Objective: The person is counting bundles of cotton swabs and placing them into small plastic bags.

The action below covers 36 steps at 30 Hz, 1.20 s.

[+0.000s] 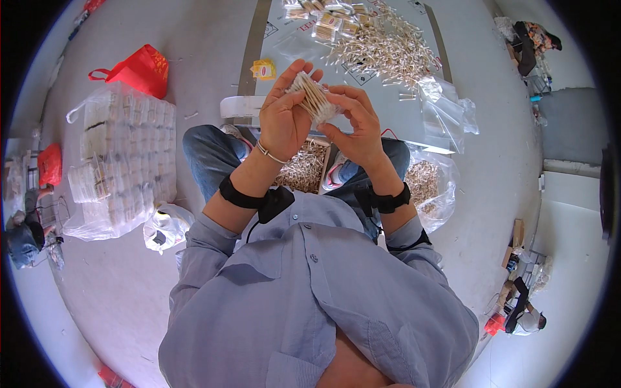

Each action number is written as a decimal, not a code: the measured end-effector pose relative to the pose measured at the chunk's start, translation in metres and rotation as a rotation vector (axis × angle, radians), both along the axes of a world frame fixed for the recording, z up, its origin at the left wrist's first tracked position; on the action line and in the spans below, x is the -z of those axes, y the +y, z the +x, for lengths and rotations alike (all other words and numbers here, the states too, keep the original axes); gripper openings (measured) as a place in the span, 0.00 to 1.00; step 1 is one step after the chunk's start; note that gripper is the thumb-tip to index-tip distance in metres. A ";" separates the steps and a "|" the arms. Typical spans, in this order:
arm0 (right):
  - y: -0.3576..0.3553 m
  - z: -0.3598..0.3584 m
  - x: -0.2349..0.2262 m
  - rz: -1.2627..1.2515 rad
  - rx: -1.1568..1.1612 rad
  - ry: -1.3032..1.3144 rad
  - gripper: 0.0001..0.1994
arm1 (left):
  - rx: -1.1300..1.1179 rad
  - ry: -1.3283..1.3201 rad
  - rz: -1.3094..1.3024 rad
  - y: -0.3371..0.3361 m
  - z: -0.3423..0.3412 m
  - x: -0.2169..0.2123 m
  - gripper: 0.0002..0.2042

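Grey-blue, button-front cloth shirt filled the foreground beneath the head camera I ran from a distance, its rolled sleeves leading up to two bare forearms and a flat grey tabletop. Raised at that table's near edge, a bundle of pale-stemmed, white-tipped cotton swabs sat between both hands. My left hand cupped one end, fingers and thumb gripping the bundle; my right hand pinched the other end by its white tips. Whether clear film wrapped the swabs, I could not tell.

Judging by that hold, I took the step in hand to be gathering and evening one portion for packing. Beyond lay a loose heap of matching swabs, with clear, flat, filled packets at its left and thin transparent plastic bags toward the near right corner. An open, pale-sided box of swabs stood between the legs.

Next, in my judgement, the work called for a gentle, level squeeze to align the tips, then a bag if the bundle was bare; a slack grip risked spilling stems.
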State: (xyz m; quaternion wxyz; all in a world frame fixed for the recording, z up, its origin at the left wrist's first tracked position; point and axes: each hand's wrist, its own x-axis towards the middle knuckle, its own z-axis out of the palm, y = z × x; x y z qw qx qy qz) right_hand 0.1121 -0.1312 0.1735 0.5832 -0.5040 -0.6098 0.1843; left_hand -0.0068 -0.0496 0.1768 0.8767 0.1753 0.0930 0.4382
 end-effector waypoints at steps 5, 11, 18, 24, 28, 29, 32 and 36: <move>-0.002 -0.001 0.005 0.000 0.067 0.013 0.21 | 0.023 -0.016 0.047 -0.002 0.000 -0.001 0.24; -0.003 -0.001 0.005 0.013 -0.045 0.198 0.21 | 0.075 -0.039 0.044 0.001 -0.003 0.001 0.28; -0.005 0.005 0.003 -0.020 -0.079 0.237 0.19 | 0.105 -0.054 0.044 0.001 -0.001 0.000 0.28; -0.004 0.003 0.003 -0.027 -0.098 0.293 0.18 | 0.057 0.017 0.020 -0.003 0.000 -0.001 0.32; -0.005 0.000 -0.001 -0.085 -0.074 0.232 0.21 | 0.050 0.025 0.044 0.000 -0.001 0.002 0.31; -0.005 0.000 -0.001 -0.107 -0.060 0.215 0.21 | 0.046 0.032 0.023 0.000 -0.001 0.002 0.30; -0.004 -0.001 0.001 -0.086 -0.031 0.169 0.22 | 0.048 0.032 0.000 0.000 -0.001 0.002 0.30; -0.004 -0.001 0.000 -0.045 0.056 -0.033 0.23 | 0.068 0.026 -0.043 0.001 -0.002 0.001 0.29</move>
